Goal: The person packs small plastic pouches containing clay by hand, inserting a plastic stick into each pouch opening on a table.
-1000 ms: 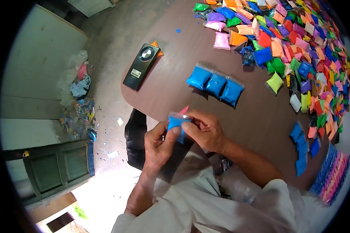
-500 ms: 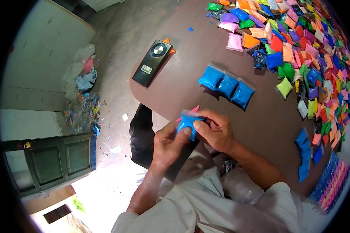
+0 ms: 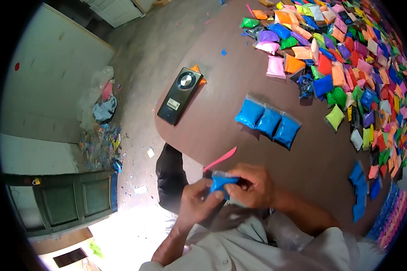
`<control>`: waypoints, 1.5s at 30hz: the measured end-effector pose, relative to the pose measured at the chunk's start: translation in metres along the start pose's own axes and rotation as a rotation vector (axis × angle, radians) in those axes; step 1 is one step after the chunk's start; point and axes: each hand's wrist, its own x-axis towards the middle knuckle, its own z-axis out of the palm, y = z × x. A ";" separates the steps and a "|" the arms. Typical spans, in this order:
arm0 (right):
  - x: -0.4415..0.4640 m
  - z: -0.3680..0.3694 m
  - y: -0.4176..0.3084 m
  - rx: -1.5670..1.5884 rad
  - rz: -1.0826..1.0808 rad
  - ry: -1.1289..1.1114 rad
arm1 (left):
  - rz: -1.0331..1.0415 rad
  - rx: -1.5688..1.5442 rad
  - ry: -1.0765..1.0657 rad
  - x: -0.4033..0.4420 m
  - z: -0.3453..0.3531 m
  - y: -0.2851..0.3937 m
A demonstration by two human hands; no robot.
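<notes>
A small clear packet of blue clay-like material (image 3: 222, 181) is held between my two hands at the table's near edge. My left hand (image 3: 197, 198) pinches its left side, thumb in front. My right hand (image 3: 254, 186) grips the right side, its fingers curled and partly hidden. Just beyond them lies a pink plastic knife (image 3: 220, 159), its lower end at the table edge. Farther off, a joined row of three blue packets (image 3: 268, 121) rests flat on the brown table (image 3: 221, 108).
A phone (image 3: 181, 96) lies on an orange packet (image 3: 199, 75) at the left. A large heap of coloured packets (image 3: 339, 67) covers the far right. Joined blue packets (image 3: 359, 191) and blue and pink strips (image 3: 390, 219) lie at the right edge. Plastic scraps (image 3: 101, 142) litter the floor.
My view has tilted, so the table and its things sit lower. Both hands still hold the blue packet, now more bunched, and the pink knife shows fully beyond them.
</notes>
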 end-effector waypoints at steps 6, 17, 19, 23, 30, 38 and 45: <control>0.005 -0.002 0.000 -0.117 -0.066 -0.029 | -0.008 -0.033 0.006 0.012 0.000 -0.001; 0.012 -0.005 -0.001 -0.066 0.055 -0.031 | 0.032 -0.117 -0.037 0.028 -0.004 -0.002; 0.009 -0.005 0.003 -0.079 0.051 -0.044 | 0.017 -0.145 0.095 0.029 0.007 0.008; 0.008 -0.007 -0.003 -0.082 0.054 -0.032 | 0.141 0.037 0.202 0.028 0.014 -0.009; 0.009 -0.007 -0.009 0.040 0.138 0.035 | 0.137 0.075 0.226 0.034 0.025 0.016; 0.005 -0.004 -0.002 0.016 0.116 0.014 | 0.076 -0.033 0.305 0.036 0.031 0.011; 0.005 0.000 0.000 0.116 0.057 0.057 | 0.234 -0.015 0.263 0.038 0.030 0.008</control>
